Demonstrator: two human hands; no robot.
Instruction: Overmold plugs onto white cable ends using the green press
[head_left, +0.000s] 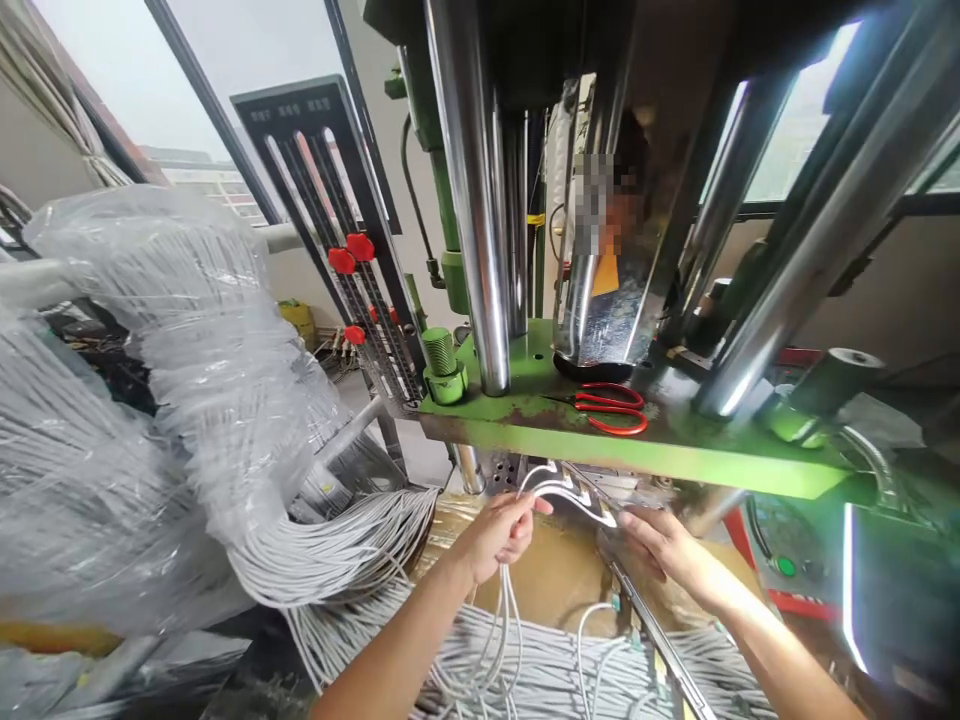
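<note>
My left hand is closed around several thin white cables; their lengths hang down below the fist. From it the cable ends fan out to the right, toward small fittings on a metal mould under the green press plate. At the tip of the nearest cable, my right hand has its fingers pressed together on the end; the exact grip is partly hidden. A long metal bar slants down from beneath my right hand, with a few small connectors along it and cable loops beside it.
Red-handled pliers lie on the green plate between steel columns. Plastic-wrapped bundles of grey cable fill the left. More cable covers the front of the worktable. A control box with a green button stands at right.
</note>
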